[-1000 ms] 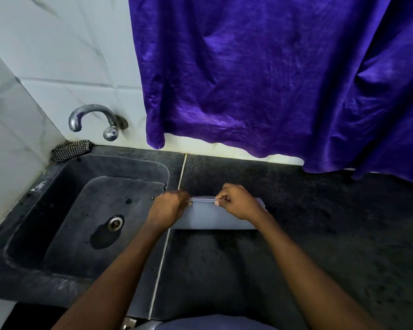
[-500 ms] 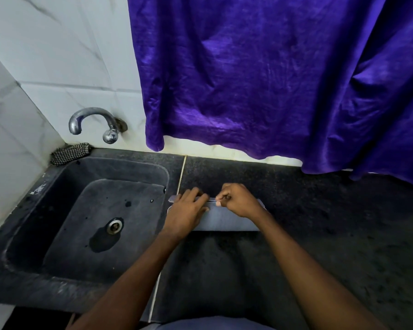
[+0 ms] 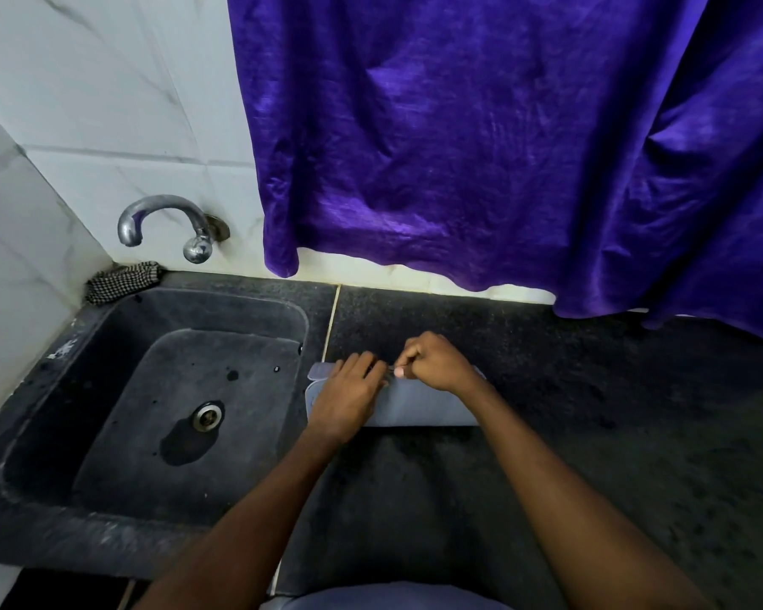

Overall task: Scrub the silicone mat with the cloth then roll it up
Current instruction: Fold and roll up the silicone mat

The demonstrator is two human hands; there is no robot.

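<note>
Silicone mat [image 3: 419, 405] beside sink [image 3: 106, 332]; right fingers [image 3: 408, 359] pinched on its roll, left fingers [image 3: 363, 366] flat atop.

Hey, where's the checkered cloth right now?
In the head view, the checkered cloth sits bunched at the far left corner of the sink, against the wall, just below the tap.

a left hand [image 3: 349, 396] presses flat on a grey silicone mat [image 3: 419, 409] on a dark counter [image 3: 569, 433]. the right hand [image 3: 437, 363] pinches its far edge. a checked cloth [image 3: 122, 281] lies at the far corner of the sink [image 3: 106, 389].
</note>
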